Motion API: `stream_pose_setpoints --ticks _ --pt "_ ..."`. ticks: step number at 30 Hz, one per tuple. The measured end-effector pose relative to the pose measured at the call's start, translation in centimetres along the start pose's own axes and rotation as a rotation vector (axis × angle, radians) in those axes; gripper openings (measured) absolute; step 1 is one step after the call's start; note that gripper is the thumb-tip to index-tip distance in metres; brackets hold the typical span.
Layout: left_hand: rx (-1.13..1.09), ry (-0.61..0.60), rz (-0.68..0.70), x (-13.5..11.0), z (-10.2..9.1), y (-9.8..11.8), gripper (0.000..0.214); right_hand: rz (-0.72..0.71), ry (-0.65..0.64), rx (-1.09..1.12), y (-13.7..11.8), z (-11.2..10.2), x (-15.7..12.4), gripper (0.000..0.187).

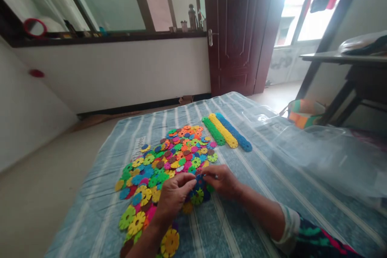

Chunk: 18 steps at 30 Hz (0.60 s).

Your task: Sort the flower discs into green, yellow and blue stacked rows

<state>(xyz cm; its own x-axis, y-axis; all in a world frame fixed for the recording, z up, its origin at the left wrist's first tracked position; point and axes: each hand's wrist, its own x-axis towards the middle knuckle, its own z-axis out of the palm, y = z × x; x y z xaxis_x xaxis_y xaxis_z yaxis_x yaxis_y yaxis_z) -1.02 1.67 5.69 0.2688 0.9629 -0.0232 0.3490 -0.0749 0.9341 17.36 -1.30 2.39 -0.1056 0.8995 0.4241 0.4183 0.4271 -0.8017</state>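
Blue-and-white striped cloth [260, 205] covers the whole bed or table here, and a big messy heap of plastic discs [166, 165] is spread across its middle, every colour going. The person's left hand [177, 193] and right hand [223, 181] meet at the near right edge of the heap, thumbs and fingertips pinching a dark blue disc [199, 180] from either side, though it's small and partly covered. Just below it sits a lime green disc [197, 196]. Past the hands, three chains of discs lie side by side: a green chain [213, 131], a yellow chain [223, 130] and a blue chain [234, 132]. Some see-through plastic [317, 149] lies off to the right.
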Motion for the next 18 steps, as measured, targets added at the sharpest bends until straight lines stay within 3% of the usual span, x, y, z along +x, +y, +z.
stream_pose_setpoints --ticks 10,14,18 --pt "0.057 -0.037 0.082 -0.4 0.2 0.5 0.029 0.046 0.009 0.088 0.3 -1.5 0.6 0.016" --pt "0.060 0.012 0.079 -0.2 0.3 0.2 0.032 0.063 0.133 -0.093 1.9 -6.4 1.2 0.021" --pt "0.060 0.034 0.093 -0.2 0.3 0.1 0.031 0.269 0.326 -0.543 3.6 -12.8 0.9 0.024"
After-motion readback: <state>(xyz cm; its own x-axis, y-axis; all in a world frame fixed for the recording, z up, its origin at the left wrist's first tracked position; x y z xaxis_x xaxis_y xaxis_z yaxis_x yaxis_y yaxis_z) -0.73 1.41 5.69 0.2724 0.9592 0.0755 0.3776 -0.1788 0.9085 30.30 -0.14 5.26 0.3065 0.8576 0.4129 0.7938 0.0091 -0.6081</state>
